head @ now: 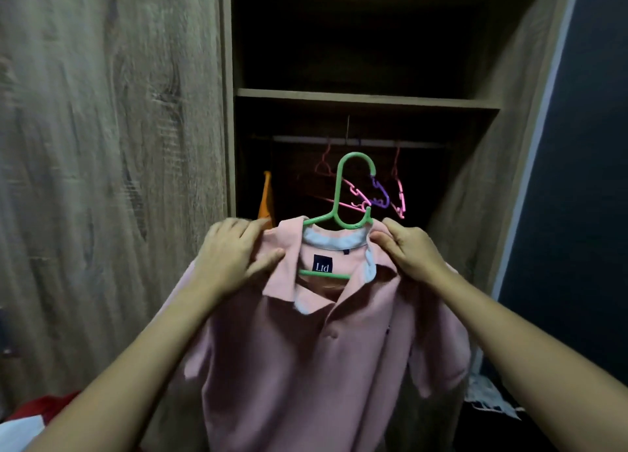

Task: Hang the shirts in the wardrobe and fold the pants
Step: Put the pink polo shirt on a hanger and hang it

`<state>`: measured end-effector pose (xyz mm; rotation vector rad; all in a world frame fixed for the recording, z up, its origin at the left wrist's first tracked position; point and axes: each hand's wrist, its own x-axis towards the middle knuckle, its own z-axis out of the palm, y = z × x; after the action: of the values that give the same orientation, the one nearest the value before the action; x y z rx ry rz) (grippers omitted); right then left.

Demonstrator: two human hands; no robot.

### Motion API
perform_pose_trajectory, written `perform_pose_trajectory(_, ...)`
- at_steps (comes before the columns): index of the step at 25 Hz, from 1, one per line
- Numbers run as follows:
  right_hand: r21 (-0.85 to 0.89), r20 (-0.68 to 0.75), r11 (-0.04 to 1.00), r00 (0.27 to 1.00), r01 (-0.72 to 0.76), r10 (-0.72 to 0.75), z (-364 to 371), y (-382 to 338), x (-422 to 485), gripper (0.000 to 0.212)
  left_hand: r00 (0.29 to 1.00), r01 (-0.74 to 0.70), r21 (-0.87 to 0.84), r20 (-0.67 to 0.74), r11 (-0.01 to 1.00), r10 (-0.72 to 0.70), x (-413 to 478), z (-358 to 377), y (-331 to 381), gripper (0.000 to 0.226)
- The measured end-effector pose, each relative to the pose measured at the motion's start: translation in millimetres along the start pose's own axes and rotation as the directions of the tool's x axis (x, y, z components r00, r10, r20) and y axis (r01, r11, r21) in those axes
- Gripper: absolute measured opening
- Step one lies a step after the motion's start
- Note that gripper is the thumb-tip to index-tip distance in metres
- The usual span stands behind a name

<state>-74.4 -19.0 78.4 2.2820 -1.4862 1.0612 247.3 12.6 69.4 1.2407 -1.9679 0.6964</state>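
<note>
Pink cotton polo shirt (306,343) already sits on its green plastic hanger (353,193), pinched at the shoulders by the left hand (234,251) and right hand (407,251) before the open wooden wardrobe (475,186), not yet hooked onto its metal rail (306,139).

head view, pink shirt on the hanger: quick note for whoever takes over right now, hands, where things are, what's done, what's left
Left hand grips the shirt at one shoulder; right hand grips the other.
The shirt is on the green hanger, held up before the open wardrobe; its hook is not yet on the rail.
Spare hangers hang on the rail, with an orange garment at the left.
Done: shirt on the hanger.
Left: hook it on the rail, then fold the pants, which are not in view.
</note>
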Motion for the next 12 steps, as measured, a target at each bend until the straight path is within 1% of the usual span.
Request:
perform_pose_trajectory(1,0.028,0.01,1.0,1.0,0.012,-0.012,-1.5,-3.7,3.0,0.051,0.997,0.017,0.012,0.08,1.0,-0.018,4.7,-4.4,-5.3,0.072)
perform_pose_trajectory(2,0.06,0.032,0.998,0.999,0.016,-0.018,-3.2,-7.0,5.9,0.052,0.991,0.062,-0.035,0.12,0.997,-0.058,5.5,-5.2,-10.3,0.063)
perform_pose_trajectory(3,0.086,0.054,0.996,0.998,0.009,-0.014,-5.6,-10.5,7.6,0.051,0.986,0.119,-0.122,0.134,0.985,-0.102,5.4,-5.8,-15.5,0.053)
perform_pose_trajectory(5,0.085,0.062,0.995,0.997,-0.049,0.044,-9.1,-4.5,8.8,0.042,0.978,0.205,-0.272,0.088,0.94,-0.188,2.7,-10.6,-30.5,0.044)
perform_pose_trajectory(6,0.083,0.071,0.992,0.993,-0.1,0.094,-11.9,3.1,7.1,0.042,0.972,0.234,-0.311,0.068,0.921,-0.224,1.2,-13.6,-39.9,0.043)
perform_pose_trajectory(8,0.128,0.125,0.976,0.979,-0.177,0.161,-16.3,22.0,-2.6,0.05,0.961,0.273,-0.368,0.06,0.889,-0.271,-0.5,-19.4,-51.6,0.05)
perform_pose_trajectory(9,0.158,0.154,0.97,0.975,-0.183,0.159,-16.5,30.4,-8.4,0.057,0.957,0.284,-0.392,0.055,0.875,-0.286,-1.4,-21.0,-56.3,0.055)
perform_pose_trajectory(11,0.181,0.161,0.973,0.98,-0.146,0.117,-12.2,39.2,-19.6,0.07,0.951,0.3,-0.414,0.055,0.859,-0.305,-3.8,-25.5,-62.9,0.056)
perform_pose_trajectory(12,0.18,0.124,0.975,0.986,-0.133,0.112,-9.7,43.2,-22.7,0.07,0.951,0.302,-0.419,0.069,0.856,-0.302,-5.2,-27.3,-65.1,0.052)
